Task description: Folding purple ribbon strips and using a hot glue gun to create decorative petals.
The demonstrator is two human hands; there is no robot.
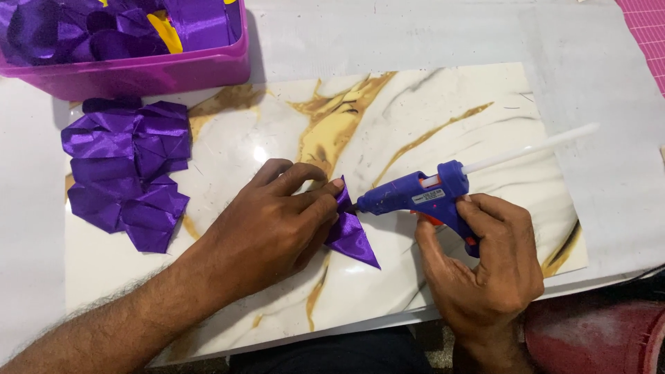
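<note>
Work surface: white table, matte, extending beyond both hands on all sides. Overlay: glossy white board with gold and dark marble veining, lying flat under the hands; a bright light reflection sits just above the left hand. Far right, well beyond the right hand: pink gridded mat corner. Below the right hand, past the table edge: dark red rounded object, unidentifiable.

The left hand pinches a folded purple ribbon piece while the right hand aims a blue glue gun at it.
</note>
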